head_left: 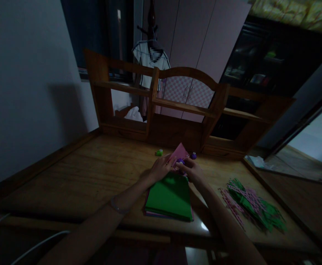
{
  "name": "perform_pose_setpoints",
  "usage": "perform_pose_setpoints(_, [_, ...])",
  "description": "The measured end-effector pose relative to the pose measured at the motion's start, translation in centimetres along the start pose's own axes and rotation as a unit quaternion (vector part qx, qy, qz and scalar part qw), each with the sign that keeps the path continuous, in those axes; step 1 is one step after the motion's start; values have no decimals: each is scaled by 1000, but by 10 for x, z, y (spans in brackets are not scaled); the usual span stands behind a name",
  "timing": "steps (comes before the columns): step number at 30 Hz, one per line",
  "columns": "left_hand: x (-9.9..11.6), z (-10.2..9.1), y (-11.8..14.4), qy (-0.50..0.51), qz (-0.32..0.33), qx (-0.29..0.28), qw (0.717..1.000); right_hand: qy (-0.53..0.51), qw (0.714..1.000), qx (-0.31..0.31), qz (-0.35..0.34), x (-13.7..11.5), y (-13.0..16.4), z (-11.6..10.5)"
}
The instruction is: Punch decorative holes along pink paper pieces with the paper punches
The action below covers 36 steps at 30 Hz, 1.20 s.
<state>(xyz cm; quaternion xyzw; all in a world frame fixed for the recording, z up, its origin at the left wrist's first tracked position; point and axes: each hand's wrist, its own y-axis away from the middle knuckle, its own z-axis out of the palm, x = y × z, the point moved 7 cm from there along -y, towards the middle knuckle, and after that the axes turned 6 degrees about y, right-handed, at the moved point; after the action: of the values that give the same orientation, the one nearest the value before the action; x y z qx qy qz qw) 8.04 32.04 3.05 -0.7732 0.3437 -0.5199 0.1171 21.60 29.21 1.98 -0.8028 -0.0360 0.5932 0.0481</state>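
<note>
My left hand (162,168) is closed on a pink sheet of paper (179,151), holding it up at a slant above the desk. My right hand (192,170) is closed around a small purple gadget with a pale part (180,162), against the paper's right side; its kind is too small and dark to tell. Beneath both hands lies a stack of coloured sheets (168,197), green on top with pink and bluish edges below. Behind the hands are a small green gadget (159,152) on the left and another purple gadget (193,155) on the right.
On the right of the wooden desk (100,173) lies a pile of pink and green cut paper strips (253,204). A wooden shelf unit (183,105) stands along the back edge. A white cable (41,244) runs at the lower left.
</note>
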Motion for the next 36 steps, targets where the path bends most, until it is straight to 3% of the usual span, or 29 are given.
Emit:
perform_pose_setpoints(5, [0,-1,0,28,-26,6,999,-11,1000,5,-1,-1,1,0])
perform_pose_setpoints(36, [4,-2,-1,9,20,22,1000,-27,1000,10,-3,-3,1,-1])
